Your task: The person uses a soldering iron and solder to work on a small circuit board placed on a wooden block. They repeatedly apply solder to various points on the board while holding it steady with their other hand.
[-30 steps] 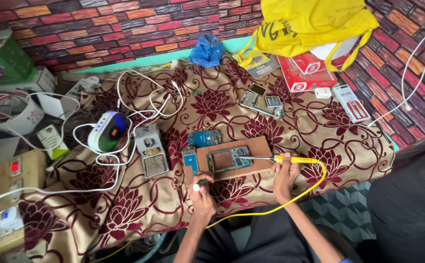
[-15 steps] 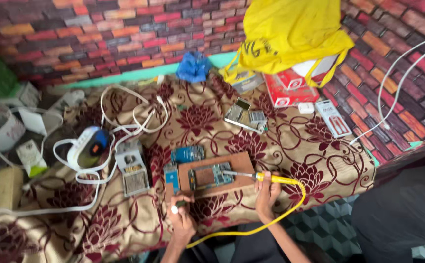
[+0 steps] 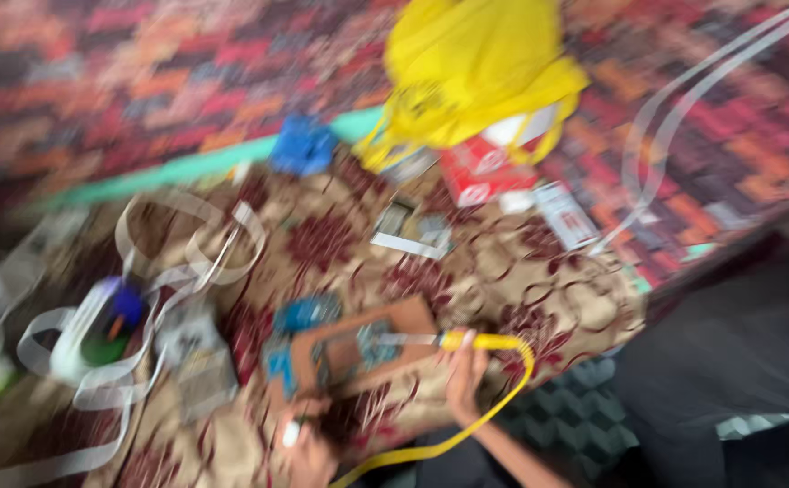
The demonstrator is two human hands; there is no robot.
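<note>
Right hand point(image 3: 463, 384) grips the yellow iron point(image 3: 480, 342), tip over the board point(image 3: 358, 352) at the worktop's near edge; left hand point(image 3: 304, 443) is too blurred to tell. Steady the board, touch briefly

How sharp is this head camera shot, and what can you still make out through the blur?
Head view: heavy motion blur smears everything, and the white cables show as doubled streaks. Lighting is even, with no glare. The yellow bag, the right hand on a yellow-handled tool and the wooden board stay readable; the left hand is indistinct.
</note>
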